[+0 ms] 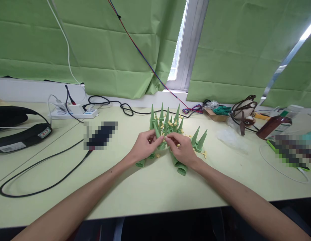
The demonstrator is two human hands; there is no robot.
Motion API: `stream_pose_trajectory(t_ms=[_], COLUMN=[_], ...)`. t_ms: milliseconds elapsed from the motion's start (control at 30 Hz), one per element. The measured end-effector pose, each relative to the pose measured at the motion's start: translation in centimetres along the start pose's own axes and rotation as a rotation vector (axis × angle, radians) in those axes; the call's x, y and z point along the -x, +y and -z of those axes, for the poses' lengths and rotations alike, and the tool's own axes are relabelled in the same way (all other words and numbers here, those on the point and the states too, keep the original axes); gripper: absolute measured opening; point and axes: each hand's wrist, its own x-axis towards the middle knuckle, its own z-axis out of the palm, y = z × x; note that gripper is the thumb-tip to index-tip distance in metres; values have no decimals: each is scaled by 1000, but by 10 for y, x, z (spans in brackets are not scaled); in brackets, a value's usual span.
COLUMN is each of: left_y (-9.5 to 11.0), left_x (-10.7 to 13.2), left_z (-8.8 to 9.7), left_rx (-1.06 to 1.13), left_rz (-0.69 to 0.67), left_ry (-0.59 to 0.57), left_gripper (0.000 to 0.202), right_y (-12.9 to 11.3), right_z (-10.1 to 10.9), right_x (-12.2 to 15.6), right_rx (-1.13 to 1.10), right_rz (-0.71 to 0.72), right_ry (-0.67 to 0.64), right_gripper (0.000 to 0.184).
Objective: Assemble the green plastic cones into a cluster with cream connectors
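My left hand (144,146) is closed around a green plastic cone-shaped watering spike (157,132), its tip pointing up and its wide collar down. Beside that collar, my right hand (181,147) pinches with thumb and forefinger at a small yellow valve piece (165,140), mostly hidden by the fingers. Behind the hands, several more green spikes (167,117) stand upright in a cluster with small yellow pieces among them. Two spikes (201,141) stand to the right, near a loose T-shaped yellow piece (205,154). Other spikes lie on their sides under the hands, an open end (182,170) facing me.
On the left are a power strip (75,113), a black cable (32,193), a blurred dark device (101,135) and a black padded item (22,139). To the right lie a cardboard box (215,115), clear plastic (232,139) and a brown bottle (273,127). Green curtains (107,50) hang behind.
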Motion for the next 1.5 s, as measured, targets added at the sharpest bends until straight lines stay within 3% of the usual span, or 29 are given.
stream_pose_trajectory(t_ms=[567,867,1333,1500], left_y=[2,1,-3,-2], left_x=[0,2,3,5], left_z=[0,1,-1,-1], left_rx=[-44,-52,-232,-243], left_rz=[-37,-78,-377,-352], left_ry=[-5,-57,11,-3], left_gripper=[34,28,17,18], right_y=[-1,-2,0,-1], right_z=[1,1,1,2], right_x=[0,-1,-2,-3], right_rx=[11,-52,-178,-204], right_rz=[-17,-93,-240,-267], right_ry=[-1,0,-3,31], right_gripper=[25,27,29,30])
